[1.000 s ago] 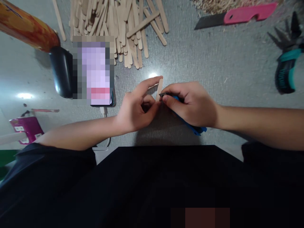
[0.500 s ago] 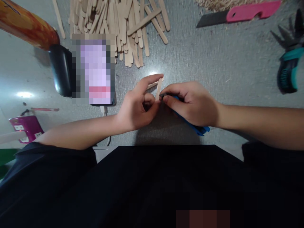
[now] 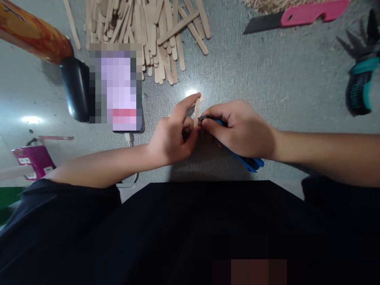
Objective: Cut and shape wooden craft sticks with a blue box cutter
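Note:
My left hand (image 3: pixel 173 136) pinches a small wooden stick (image 3: pixel 196 112) between thumb and fingers, its upper end at the index fingertip. Around a blue utility knife (image 3: pixel 248 163) my right hand (image 3: pixel 242 128) is closed, with the knife's dark tip at the right side of the stick. Another pale stick (image 3: pixel 202 99) lies behind the left fingers, mostly hidden by them. Both hands are close together over the grey table (image 3: pixel 261 71), near its front edge.
A pile of wooden sticks (image 3: pixel 154 35) lies at the back. To the left are a phone (image 3: pixel 121 87) on a cable, a black case (image 3: pixel 75 89), an orange cylinder (image 3: pixel 35 31) and a purple power socket (image 3: pixel 35 160). Right: a pink-handled saw (image 3: pixel 314 12) and pliers (image 3: pixel 360 85).
My left hand has turned slightly, and the held stick stands more upright in view. The stick behind it is more hidden. My right hand has barely shifted with the knife.

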`<action>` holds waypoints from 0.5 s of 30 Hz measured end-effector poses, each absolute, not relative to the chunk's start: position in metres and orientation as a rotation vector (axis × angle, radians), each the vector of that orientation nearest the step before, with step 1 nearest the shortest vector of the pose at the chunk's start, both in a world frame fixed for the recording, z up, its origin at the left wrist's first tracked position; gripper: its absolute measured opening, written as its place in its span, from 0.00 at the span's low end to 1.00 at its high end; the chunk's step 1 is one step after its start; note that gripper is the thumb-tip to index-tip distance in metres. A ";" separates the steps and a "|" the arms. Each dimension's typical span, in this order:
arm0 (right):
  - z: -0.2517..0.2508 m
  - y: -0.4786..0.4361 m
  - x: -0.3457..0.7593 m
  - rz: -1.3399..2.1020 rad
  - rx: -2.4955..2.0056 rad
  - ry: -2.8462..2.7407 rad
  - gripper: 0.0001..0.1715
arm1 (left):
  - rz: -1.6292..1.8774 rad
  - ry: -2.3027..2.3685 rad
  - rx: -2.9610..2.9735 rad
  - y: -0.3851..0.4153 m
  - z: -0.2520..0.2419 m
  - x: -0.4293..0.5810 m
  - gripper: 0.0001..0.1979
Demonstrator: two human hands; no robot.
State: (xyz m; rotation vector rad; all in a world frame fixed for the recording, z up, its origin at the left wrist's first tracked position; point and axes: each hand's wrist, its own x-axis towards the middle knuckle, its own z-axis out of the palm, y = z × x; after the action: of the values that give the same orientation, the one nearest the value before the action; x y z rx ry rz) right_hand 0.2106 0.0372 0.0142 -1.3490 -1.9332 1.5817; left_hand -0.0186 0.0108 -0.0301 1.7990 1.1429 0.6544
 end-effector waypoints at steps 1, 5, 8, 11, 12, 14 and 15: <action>0.015 0.037 0.211 1.570 -1.369 -1.942 0.22 | 0.647 1.153 1.822 0.011 -0.029 -0.018 0.32; 0.021 0.036 0.210 1.535 -1.454 -2.007 0.23 | 0.617 1.135 1.941 0.012 -0.025 -0.017 0.32; 0.024 0.035 0.210 1.501 -1.467 -2.040 0.22 | 0.600 1.138 2.018 0.012 -0.022 -0.016 0.32; 0.025 0.034 0.210 1.474 -1.439 -2.052 0.20 | 0.563 1.176 2.021 0.010 -0.020 -0.015 0.31; 0.025 0.033 0.211 1.464 -1.428 -2.058 0.20 | 0.557 1.178 2.026 0.010 -0.020 -0.015 0.31; 0.025 0.032 0.211 1.445 -1.410 -2.063 0.20 | 0.563 1.158 2.050 0.009 -0.019 -0.015 0.31; 0.025 0.032 0.211 1.439 -1.406 -2.059 0.21 | 0.563 1.146 2.062 0.009 -0.019 -0.016 0.32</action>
State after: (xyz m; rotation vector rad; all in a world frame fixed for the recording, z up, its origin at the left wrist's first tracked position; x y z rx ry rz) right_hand 0.2112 0.0317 0.0253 -1.4064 -2.0592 1.4387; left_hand -0.0157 0.0086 -0.0192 2.0619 1.1461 0.5634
